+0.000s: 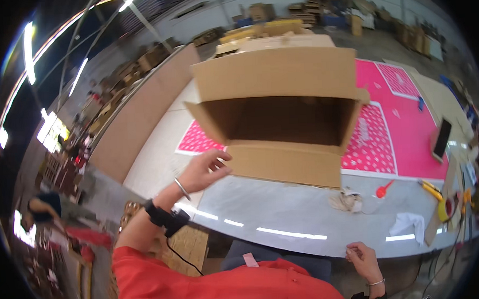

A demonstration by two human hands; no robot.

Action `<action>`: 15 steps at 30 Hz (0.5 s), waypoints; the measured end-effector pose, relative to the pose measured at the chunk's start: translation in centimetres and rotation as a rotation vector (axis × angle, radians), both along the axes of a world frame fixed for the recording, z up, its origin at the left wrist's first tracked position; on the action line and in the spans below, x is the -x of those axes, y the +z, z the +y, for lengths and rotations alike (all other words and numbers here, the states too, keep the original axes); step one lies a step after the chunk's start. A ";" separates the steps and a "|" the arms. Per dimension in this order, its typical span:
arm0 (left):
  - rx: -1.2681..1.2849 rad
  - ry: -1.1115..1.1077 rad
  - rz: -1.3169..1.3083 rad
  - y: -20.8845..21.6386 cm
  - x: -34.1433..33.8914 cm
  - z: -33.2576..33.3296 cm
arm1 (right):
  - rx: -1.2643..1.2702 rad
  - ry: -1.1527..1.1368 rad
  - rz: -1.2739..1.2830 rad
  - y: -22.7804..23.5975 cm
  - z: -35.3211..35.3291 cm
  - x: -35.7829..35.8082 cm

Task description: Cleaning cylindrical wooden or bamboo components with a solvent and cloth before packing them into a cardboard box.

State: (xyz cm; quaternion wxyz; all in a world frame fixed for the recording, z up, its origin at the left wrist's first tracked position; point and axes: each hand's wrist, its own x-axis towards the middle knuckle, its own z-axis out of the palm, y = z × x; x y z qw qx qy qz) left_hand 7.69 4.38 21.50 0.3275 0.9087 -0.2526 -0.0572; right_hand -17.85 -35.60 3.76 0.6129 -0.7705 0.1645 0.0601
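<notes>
- One brown cardboard carton (283,121), centre of the table (269,207): mouth facing near, four flaps spread, far flap raised, near flap folded outward, interior dark.
- Two hands: left hand (208,168) beside the carton's near left corner, fingers half curled, thumb narrowly apart, nothing visibly held; right hand (363,259) at the table's near edge, fingers curled in, cannot tell if holding anything.
- To the right: one red scoop (381,190), one yellow cutter (430,189), one white cloth (408,223).
</notes>
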 end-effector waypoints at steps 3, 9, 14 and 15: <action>-0.200 -0.146 0.047 1.6 -4.9 -4.6 | -0.047 -0.072 0.034 -0.1 -1.6 1.6; -0.383 -0.243 0.070 1.3 -10.1 -12.4 | -0.024 -0.093 0.010 -0.2 -2.6 1.2; -0.387 -0.287 -0.017 -2.0 -14.4 -15.5 | 0.055 -0.062 0.009 1.2 -2.2 -0.6; -0.422 -0.241 -0.001 -2.3 -15.2 -16.5 | 0.051 -0.064 0.014 1.1 -2.1 -0.6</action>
